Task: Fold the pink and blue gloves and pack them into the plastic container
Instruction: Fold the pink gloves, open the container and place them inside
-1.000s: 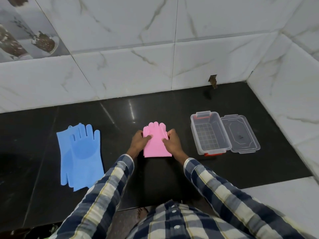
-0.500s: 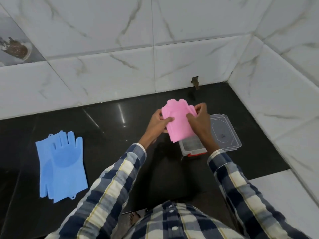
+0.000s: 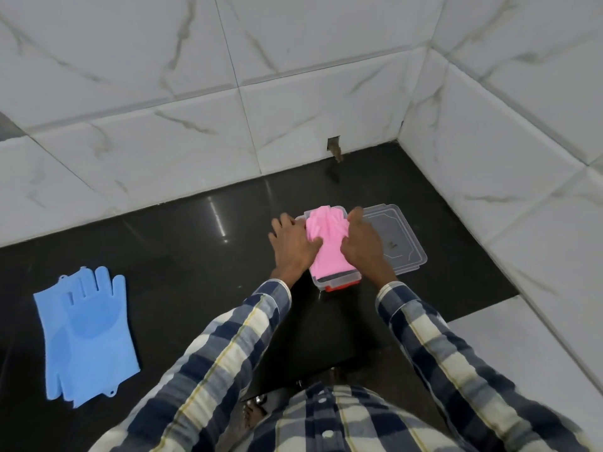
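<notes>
The folded pink gloves (image 3: 326, 243) lie inside the clear plastic container (image 3: 336, 283), which stands on the black counter and has a red clip at its near end. My left hand (image 3: 293, 246) presses on the pink gloves from the left side. My right hand (image 3: 363, 243) presses on them from the right. The fingers of both hands rest on the pink rubber. The blue gloves (image 3: 86, 334) lie flat and stacked on the counter at the far left, unfolded, fingers pointing away from me.
The container's clear lid (image 3: 396, 236) lies flat just right of the container, partly under my right hand. White marble-tiled walls close the counter at the back and right. A small hole (image 3: 334, 148) sits in the back wall. A white ledge (image 3: 509, 347) adjoins the counter's right front.
Both hands carried the pink gloves from the counter's middle up and rightwards, then lowered them into the container. The view shifted right with them. The blue gloves stayed put.
</notes>
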The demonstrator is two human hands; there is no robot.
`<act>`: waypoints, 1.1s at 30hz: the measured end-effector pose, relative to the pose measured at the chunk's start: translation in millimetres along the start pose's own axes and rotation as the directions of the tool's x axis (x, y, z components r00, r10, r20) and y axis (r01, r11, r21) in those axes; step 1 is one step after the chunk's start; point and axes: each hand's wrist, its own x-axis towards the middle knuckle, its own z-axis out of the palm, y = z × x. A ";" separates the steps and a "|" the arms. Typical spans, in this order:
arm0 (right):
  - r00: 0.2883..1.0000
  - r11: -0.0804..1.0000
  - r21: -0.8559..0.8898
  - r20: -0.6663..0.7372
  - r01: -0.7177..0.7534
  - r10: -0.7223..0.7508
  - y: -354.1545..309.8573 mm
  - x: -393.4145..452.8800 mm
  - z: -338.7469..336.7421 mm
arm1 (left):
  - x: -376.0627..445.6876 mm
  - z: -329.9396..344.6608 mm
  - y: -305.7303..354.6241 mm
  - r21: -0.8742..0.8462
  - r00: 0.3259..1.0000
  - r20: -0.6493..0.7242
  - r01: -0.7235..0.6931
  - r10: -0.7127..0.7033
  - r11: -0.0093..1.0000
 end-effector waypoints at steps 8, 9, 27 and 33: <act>0.995 0.998 -0.050 0.094 0.030 -0.026 -4.9 -8.5 16.1 | 2.7 5.8 2.4 0.196 0.994 0.109 -0.013 -0.009 0.981; 0.995 1.000 -0.018 0.095 0.012 -0.011 -5.9 -10.0 14.9 | 3.2 6.7 3.7 0.201 0.992 0.125 -0.011 -0.015 0.980; 0.900 0.957 -0.075 0.368 0.279 -0.233 -13.3 -17.2 8.8 | 7.3 24.7 -10.9 0.131 0.975 0.221 -0.015 -0.014 0.991; 0.804 0.950 -0.021 0.538 0.312 -0.253 -9.3 -21.8 -3.8 | 13.8 20.5 -13.6 0.074 0.963 0.269 0.007 -0.027 0.997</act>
